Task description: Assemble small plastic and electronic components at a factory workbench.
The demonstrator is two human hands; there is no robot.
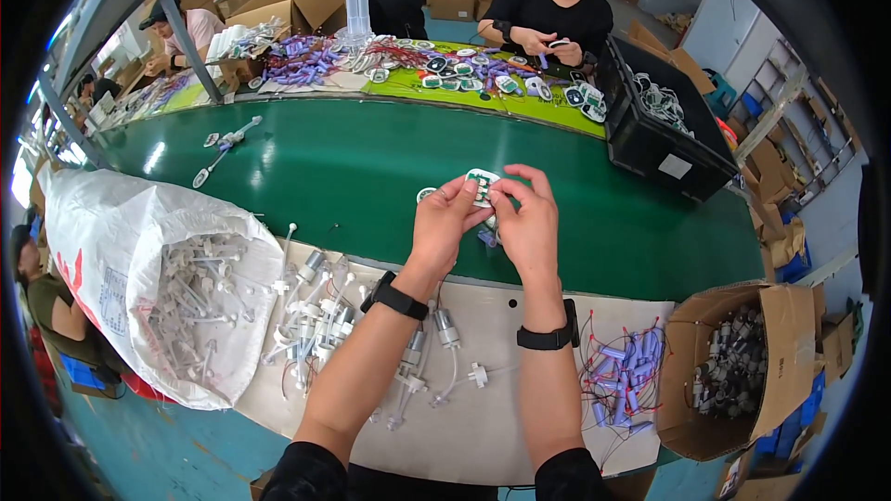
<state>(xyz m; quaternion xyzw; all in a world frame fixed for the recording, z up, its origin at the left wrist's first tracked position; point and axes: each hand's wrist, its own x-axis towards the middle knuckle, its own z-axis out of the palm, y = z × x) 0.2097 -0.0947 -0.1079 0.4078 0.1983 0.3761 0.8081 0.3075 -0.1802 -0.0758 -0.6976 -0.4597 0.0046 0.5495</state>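
Above the green belt, both my hands grip a small white rounded housing with a green circuit board point(483, 186). My left hand point(444, 223) pinches its left edge with the thumb on its face. My right hand point(527, 223) has thumb and fingertips closed at its right edge. Just below the fingers a purple cylindrical cell point(488, 237) shows in part; whether it is joined to the housing is hidden. Another white oval part point(425, 195) lies beside my left fingers, mostly covered. Between my forearms, small motors with clear tubes point(447, 329) lie on the pale work surface.
A white sack point(102, 223) of clear tube parts lies at left. Purple cells with wires point(631, 371) and a cardboard box point(789, 353) of motors sit at right. A black crate point(668, 162) stands far right, near a co-worker point(557, 9). One assembly point(227, 148) rests on the green belt point(353, 158).
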